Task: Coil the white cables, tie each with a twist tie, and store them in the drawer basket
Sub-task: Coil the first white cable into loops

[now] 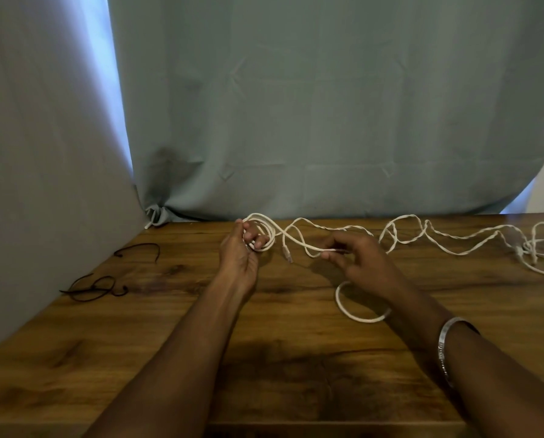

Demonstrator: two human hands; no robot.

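From the head camera, the left hand [237, 251] is raised palm-up over the brown wood-grain tabletop [280, 358], its fingers [254, 237] curled round a small coil of thin white cable [263, 230]; a few loops of the coil pass over the fingertips and stand up behind them. To the right of those fingers the same white cable runs on in a loose wave, and a pale plug end [287, 252] hangs down from it, just right of the left fingertips and left of the right ones.

The right hand [356, 257] is palm-down, thumb and forefinger [327, 255] pinching the cable strand, the other fingers loosely bent beneath. Under this hand's wrist a single open loop of white cable [356, 311] lies flat on the wood. A silver metal bangle [446, 346] sits on the right forearm.

Beyond the right fingers, further white cable [472, 243] sprawls in tangled waves along the table's far edge to the right border. Well left of the left fingers, two thin dark twist ties [97, 286] lie bent on the wood near a grey panel [43, 184]. A grey-green cloth curtain [327, 105] hangs behind.
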